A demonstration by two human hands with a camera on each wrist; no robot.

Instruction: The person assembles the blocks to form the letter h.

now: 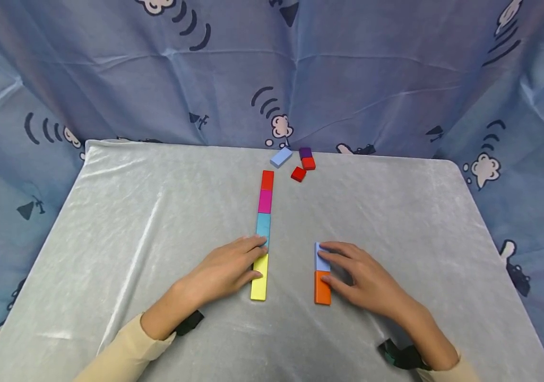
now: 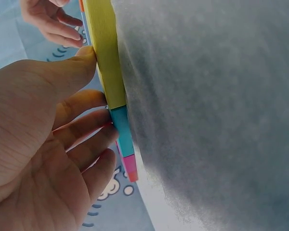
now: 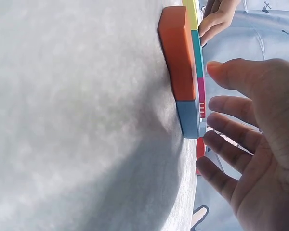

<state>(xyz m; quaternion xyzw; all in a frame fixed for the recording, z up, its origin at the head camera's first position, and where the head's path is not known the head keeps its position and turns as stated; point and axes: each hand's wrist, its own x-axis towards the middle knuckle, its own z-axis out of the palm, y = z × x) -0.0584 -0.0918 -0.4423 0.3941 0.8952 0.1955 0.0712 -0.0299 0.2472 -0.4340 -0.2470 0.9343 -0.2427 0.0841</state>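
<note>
A straight row of flat blocks runs away from me: yellow [image 1: 259, 289], cyan [image 1: 264, 222], magenta [image 1: 265, 201] and red [image 1: 267, 180]. My left hand [image 1: 226, 266] lies along the row's left side, thumb at the yellow block and other fingertips around where yellow meets cyan. To the right, a light blue block [image 1: 322, 262] and an orange block [image 1: 322, 293] are joined end to end. My right hand [image 1: 369, 277] hovers at their right side with loosely extended fingers. In the right wrist view its thumb and fingers look apart from the orange block [image 3: 177, 55].
Near the far table edge lie a loose light blue block [image 1: 281, 157], a purple block [image 1: 305, 153] touching a red block [image 1: 308, 163], and another red block [image 1: 299, 174]. A grey cloth [image 1: 166, 212] covers the table. Blue patterned curtain [image 1: 233, 74] hangs behind and at the sides.
</note>
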